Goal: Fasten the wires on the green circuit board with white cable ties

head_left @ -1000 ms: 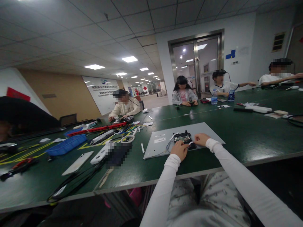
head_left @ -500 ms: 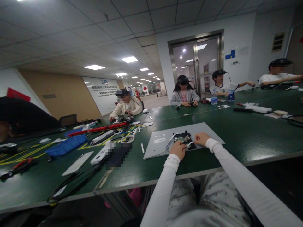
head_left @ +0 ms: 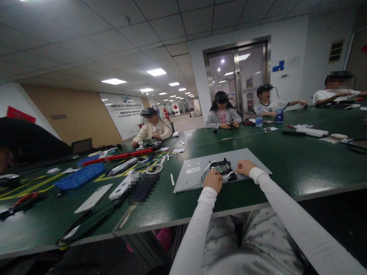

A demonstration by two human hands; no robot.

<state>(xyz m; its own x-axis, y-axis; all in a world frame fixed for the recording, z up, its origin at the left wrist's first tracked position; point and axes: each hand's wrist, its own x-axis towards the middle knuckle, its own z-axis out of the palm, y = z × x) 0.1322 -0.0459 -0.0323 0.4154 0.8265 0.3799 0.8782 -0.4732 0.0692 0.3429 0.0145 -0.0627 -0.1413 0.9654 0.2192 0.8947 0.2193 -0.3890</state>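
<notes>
A flat grey panel (head_left: 193, 177) with white labels lies on the green table in front of me. On it sits a black bracket (head_left: 228, 163) around a small green circuit board (head_left: 222, 168). My left hand (head_left: 213, 181) is at the board's near left edge, fingers bent together; whether they pinch anything is hidden. Beside the bracket's right side, my right hand (head_left: 245, 168) is closed with fingertips pressed together; anything in them is too small to make out. A white ribbon cable (head_left: 228, 175) runs between the hands, and thin grey wires (head_left: 204, 177) lie left of my left hand.
Left on the table (head_left: 160, 214) are a blue tray (head_left: 80, 176), a white phone (head_left: 93, 198), a red power strip (head_left: 120, 156), and tangled cables. Several people sit across the table. A water bottle (head_left: 259, 117) and a white device with a black handle (head_left: 312, 131) stand or lie right.
My left hand has shifted slightly left and toward me along the board's edge. My right hand stays in nearly the same place, and the panel has not moved.
</notes>
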